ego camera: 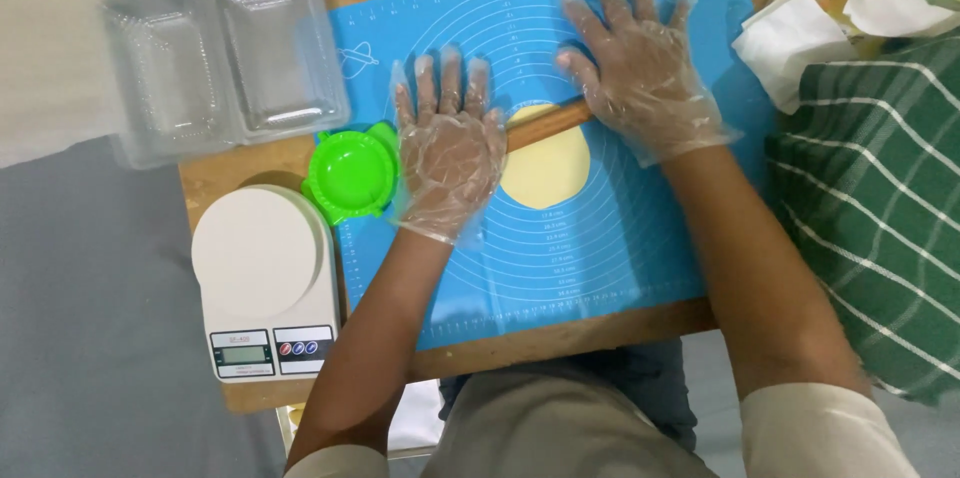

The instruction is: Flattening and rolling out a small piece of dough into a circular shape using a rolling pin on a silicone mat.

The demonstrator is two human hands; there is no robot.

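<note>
Blue mat [620,228] with white concentric rings and ruler marks. Pale yellow dough [545,170]. Tan wooden pin [548,124]. Clear gloves on left hand [450,153] and right hand [640,63]. Bright green press [352,174]. White scale [262,278]. Clear box [225,58]. Brown table [580,338]. Green cloth [880,208], white stripes.

one rolling pin [545,124], one dough round [545,170], one scale [265,283], one green press [352,173]
</note>
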